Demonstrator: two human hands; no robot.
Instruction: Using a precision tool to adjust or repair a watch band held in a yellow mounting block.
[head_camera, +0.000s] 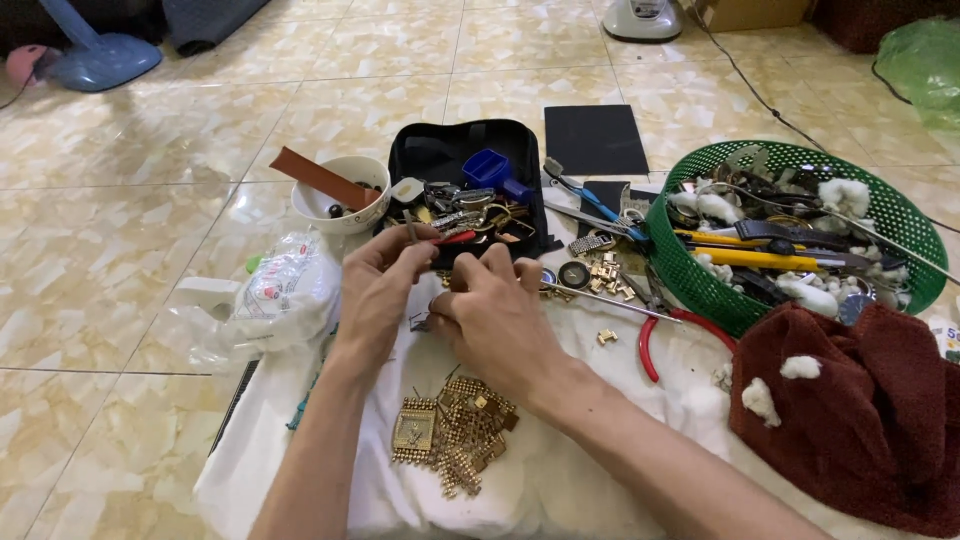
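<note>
- Tiled floor (120, 250) carried a white cloth (560, 480) strewn with tools.
- Left hand (378, 285) and right hand (495, 315) met, each grip pinched on a small part hidden between the fingers.
- Gold watch band (455, 430) lay just below both grips, in loose pieces, seemingly unfinished.
- Green basket (700, 285) sat right of them.

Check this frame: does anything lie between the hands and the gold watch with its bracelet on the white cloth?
Nothing visible does. The gold watch lies uncovered on the white cloth, just below the left hand and right hand.
</note>
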